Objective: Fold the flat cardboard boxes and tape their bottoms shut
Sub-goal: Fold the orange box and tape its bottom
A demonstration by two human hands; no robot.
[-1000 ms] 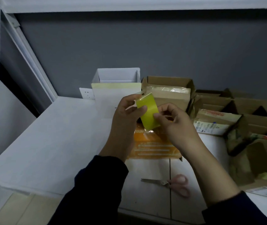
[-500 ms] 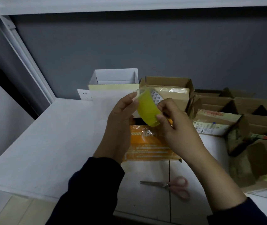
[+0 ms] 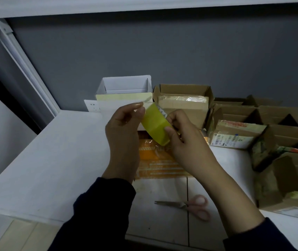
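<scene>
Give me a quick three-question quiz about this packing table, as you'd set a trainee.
1. True or false: the pink-handled metal scissors lie on the white table, touched by neither hand.
2. What do the left hand and right hand hold between them? A) a yellow roll of packing tape B) a marker pen C) a blue cloth
3. Fill in: in the picture, the open white cardboard box stands to the ___ of the open brown cardboard box.
Key: 1 true; 2 A; 3 left.
</scene>
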